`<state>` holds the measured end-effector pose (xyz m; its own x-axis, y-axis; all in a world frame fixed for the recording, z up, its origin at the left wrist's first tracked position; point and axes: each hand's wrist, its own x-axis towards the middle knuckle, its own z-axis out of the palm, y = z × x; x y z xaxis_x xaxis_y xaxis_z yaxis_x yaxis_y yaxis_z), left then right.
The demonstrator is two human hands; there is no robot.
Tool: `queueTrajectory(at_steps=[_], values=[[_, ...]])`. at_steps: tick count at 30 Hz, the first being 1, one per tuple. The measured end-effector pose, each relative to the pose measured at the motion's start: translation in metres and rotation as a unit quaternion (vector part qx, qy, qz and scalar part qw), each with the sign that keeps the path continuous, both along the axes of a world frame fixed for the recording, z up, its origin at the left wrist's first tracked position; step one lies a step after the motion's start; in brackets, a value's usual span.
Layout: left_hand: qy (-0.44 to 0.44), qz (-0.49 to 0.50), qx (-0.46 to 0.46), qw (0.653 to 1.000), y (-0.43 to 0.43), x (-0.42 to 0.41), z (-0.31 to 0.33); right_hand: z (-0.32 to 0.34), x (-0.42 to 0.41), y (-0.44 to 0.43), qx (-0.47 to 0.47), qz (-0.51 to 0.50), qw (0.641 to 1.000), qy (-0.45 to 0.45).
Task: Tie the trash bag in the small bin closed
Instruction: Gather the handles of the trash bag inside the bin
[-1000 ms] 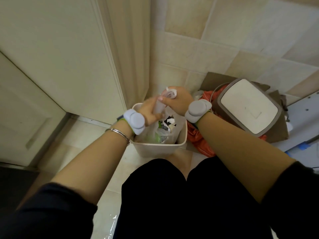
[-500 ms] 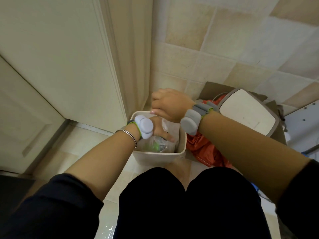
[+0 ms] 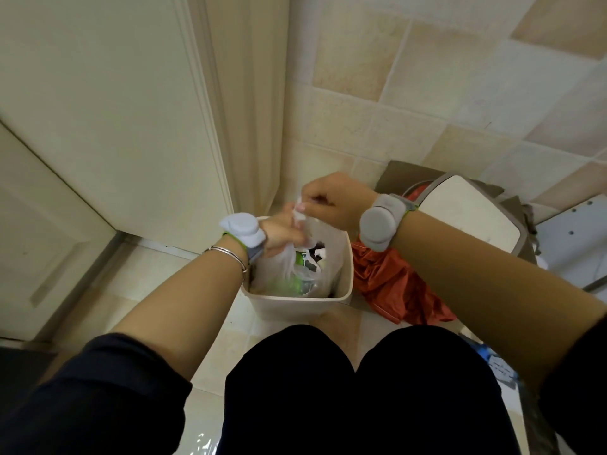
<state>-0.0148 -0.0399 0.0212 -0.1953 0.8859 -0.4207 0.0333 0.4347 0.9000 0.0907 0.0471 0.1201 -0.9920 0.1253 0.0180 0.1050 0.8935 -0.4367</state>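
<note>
- Person crouched over the small bin (image 3: 297,298), black-clad knees (image 3: 361,389) just behind it, both forearms reaching forward and meeting above its opening.
- Trash bag (image 3: 279,269): thin, translucent white, sitting inside the bin on its left side, with green and dark scraps showing through. Its top is gathered up into a neck that rises to the hands.
- Left hand (image 3: 284,233): low, just over the bin's far rim, wrist bent down. The fingers are curled round the gathered neck of the bag and grip it. A grey wrist device (image 3: 241,229) and a thin silver bangle (image 3: 230,254) sit on that wrist.
- Right hand (image 3: 335,205): higher, touching or just above the left, back of the hand up, knuckles toward the wall. The fingers are folded in and the fingertips pinch a twisted white end of the bag (image 3: 299,209).
- A second grey device (image 3: 377,226) is on the right wrist.
- Whether a knot has formed between the hands cannot be told; the fingers cover it.
- Bin stands on pale floor tile (image 3: 170,274) in a corner, with a cream door (image 3: 98,110) to its left and a beige tiled wall (image 3: 427,93) beyond.
- To the right, crumpled orange material (image 3: 394,287) lies against the bin, with a larger lidded bin (image 3: 469,221) behind it.
</note>
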Motion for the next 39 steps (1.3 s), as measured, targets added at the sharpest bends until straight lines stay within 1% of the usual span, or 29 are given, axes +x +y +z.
queueTrajectory(at_steps=[1,2,3,5,7,8,9,11,13,14,16,17,18,21,22,24,26,27,28,29,30,32,33,34,35,36,37,38,39], values=[[0.088,-0.080,-0.037,0.992,0.002,0.006,0.005,0.000,-0.008,-0.006,0.025,0.018,0.999,-0.015],[0.160,-0.141,-0.065,0.975,0.004,0.011,0.007,-0.001,-0.016,-0.010,0.045,0.031,0.998,-0.028],[0.189,-0.170,-0.079,0.964,0.004,0.017,0.011,-0.002,-0.023,-0.012,0.054,0.032,0.998,-0.032],[0.179,-0.128,-0.082,0.972,0.008,0.026,0.020,-0.008,-0.033,-0.008,0.038,-0.012,0.999,-0.030],[0.172,-0.079,-0.057,0.980,0.007,0.027,0.027,-0.012,-0.034,0.000,0.001,-0.088,0.996,-0.032],[0.132,-0.064,-0.040,0.988,0.006,0.024,0.026,-0.013,-0.031,0.003,-0.025,-0.122,0.991,-0.050],[0.099,-0.061,-0.027,0.993,0.003,0.021,0.026,-0.015,-0.026,0.007,-0.034,-0.147,0.984,-0.097],[0.052,-0.065,-0.032,0.996,-0.003,0.009,0.022,-0.022,-0.014,0.012,0.003,-0.146,0.962,-0.229],[0.021,-0.071,-0.055,0.996,-0.007,-0.002,0.019,-0.030,-0.002,0.012,0.021,-0.116,0.941,-0.316],[-0.001,-0.068,-0.066,0.995,-0.007,-0.006,0.019,-0.031,0.002,0.010,0.012,-0.100,0.936,-0.338],[-0.038,-0.069,-0.087,0.993,-0.005,-0.012,0.020,-0.032,0.008,0.004,-0.041,-0.089,0.936,-0.339],[-0.034,-0.074,-0.091,0.993,-0.003,-0.015,0.020,-0.032,0.010,0.000,-0.060,-0.086,0.938,-0.332],[-0.007,-0.078,-0.093,0.993,-0.001,-0.017,0.020,-0.033,0.012,-0.004,-0.067,-0.075,0.938,-0.332],[0.122,-0.109,-0.087,0.983,0.007,-0.019,0.022,-0.038,0.018,-0.009,-0.053,-0.055,0.932,-0.354],[0.159,-0.131,-0.080,0.975,0.010,-0.018,0.024,-0.040,0.019,-0.008,-0.058,-0.059,0.935,-0.346],[0.260,-0.170,-0.058,0.949,0.013,-0.011,0.032,-0.042,0.020,-0.001,-0.091,-0.105,0.948,-0.285],[0.376,-0.201,-0.037,0.904,0.013,-0.003,0.039,-0.047,0.021,0.007,-0.106,-0.172,0.967,-0.155],[0.438,-0.213,-0.026,0.873,0.012,0.001,0.041,-0.052,0.019,0.008,-0.107,-0.203,0.969,-0.096],[0.502,-0.218,-0.018,0.837,0.009,0.006,0.044,-0.061,0.017,0.012,-0.107,-0.228,0.966,-0.066],[0.557,-0.217,-0.014,0.802,0.006,0.010,0.045,-0.068,0.016,0.014,-0.134,-0.241,0.960,-0.048],[0.590,-0.214,-0.011,0.779,0.005,0.014,0.043,-0.071,0.016,0.014,-0.153,-0.234,0.959,-0.052],[0.630,-0.202,0.013,0.750,0.002,0.017,0.034,-0.068,0.018,0.012,-0.171,-0.187,0.966,-0.046],[0.648,-0.182,0.062,0.737,0.000,0.017,0.026,-0.077,0.012,0.007,-0.172,-0.166,0.969,-0.054],[0.665,-0.156,0.121,0.721,-0.003,0.017,0.018,-0.077,0.015,0.003,-0.160,-0.158,0.972,-0.067],[0.674,-0.142,0.156,0.708,-0.006,0.017,0.014,-0.094,0.002,-0.007,-0.101,-0.202,0.968,-0.105],[0.680,-0.133,0.176,0.699,-0.010,0.017,0.012,-0.104,0.005,-0.002,0.001,-0.225,0.967,-0.119],[0.688,-0.129,0.190,0.689,-0.012,0.016,0.009,-0.109,0.013,0.000,-0.046,-0.235,0.953,-0.187],[0.695,-0.118,0.196,0.681,-0.013,0.014,0.007,-0.119,0.011,0.001,-0.071,-0.230,0.946,-0.217],[0.697,-0.109,0.196,0.681,-0.015,0.013,0.007,-0.117,0.003,-0.005,-0.038,-0.230,0.949,-0.212]])
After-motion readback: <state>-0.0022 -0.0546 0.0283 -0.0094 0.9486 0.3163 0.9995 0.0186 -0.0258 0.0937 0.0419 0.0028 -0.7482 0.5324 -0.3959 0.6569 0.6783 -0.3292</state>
